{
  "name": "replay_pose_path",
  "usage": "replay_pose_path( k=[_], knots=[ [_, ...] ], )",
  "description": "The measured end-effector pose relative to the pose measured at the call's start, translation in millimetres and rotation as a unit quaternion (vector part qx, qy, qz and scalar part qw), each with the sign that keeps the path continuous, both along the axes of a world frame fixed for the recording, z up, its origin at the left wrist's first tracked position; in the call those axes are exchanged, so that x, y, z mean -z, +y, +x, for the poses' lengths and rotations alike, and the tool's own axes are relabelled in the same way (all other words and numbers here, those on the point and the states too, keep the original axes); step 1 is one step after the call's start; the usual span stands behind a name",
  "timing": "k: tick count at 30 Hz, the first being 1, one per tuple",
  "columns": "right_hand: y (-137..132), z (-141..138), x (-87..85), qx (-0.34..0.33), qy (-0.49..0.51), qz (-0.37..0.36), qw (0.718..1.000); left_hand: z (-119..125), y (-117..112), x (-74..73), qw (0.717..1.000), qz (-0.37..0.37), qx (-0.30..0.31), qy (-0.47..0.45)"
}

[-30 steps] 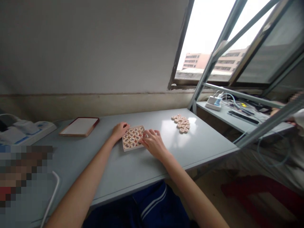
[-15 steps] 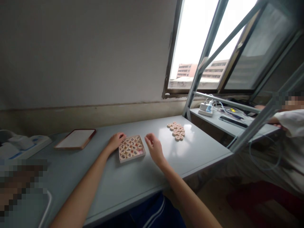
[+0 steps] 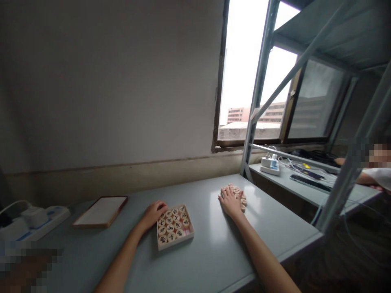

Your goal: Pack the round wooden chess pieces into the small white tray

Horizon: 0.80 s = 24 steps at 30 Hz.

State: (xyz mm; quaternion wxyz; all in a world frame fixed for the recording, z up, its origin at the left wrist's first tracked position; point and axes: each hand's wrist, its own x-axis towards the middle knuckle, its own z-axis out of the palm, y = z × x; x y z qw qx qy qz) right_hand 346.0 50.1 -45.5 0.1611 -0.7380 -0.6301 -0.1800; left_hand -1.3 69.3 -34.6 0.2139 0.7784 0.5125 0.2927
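A shallow white box (image 3: 176, 243) of round wooden Chinese chess pieces stands on the desk in front of me. The pieces inside carry dark characters and sit in rows; a pinkish patch of the box's floor shows at the near right corner. My left hand (image 3: 155, 213) is curled against the box's far left edge, with the fingers bent at its corner. Farther right, my right hand (image 3: 230, 200) lies palm down with spread fingers over a cluster of loose Chinese chess pieces (image 3: 243, 202), hiding part of them.
The box lid (image 3: 100, 211) lies inner side up at the left. Beyond it is a white power strip (image 3: 45, 224) with plugs. A metal bed frame (image 3: 252, 130) rises at the desk's right end. Past it, another desk (image 3: 284, 181) holds cables and a phone, with a person beside it.
My right hand has moved from beside the box out to the right, onto the loose pieces. The left hand stays at the box. The view has tilted up.
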Motion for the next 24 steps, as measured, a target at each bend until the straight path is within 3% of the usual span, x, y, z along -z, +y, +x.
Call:
replay_pose_path(
  k=[5, 14, 24],
  knots=[
    [-4.7, -3.6, -3.7, -0.046, -0.013, 0.017, 0.999, 1.2, -0.7, 0.6, 1.0, 0.006, -0.006, -0.006],
    [-6.6, -7.2, -11.6, -0.051, 0.025, 0.015, 0.998, 1.8, -1.8, 1.1, 1.0, 0.012, -0.011, -0.006],
    [-8.9, -13.9, -15.4, -0.109, 0.055, 0.016, 0.992, 1.1, -0.3, 3.5, 1.0, 0.01, -0.002, -0.013]
  ],
)
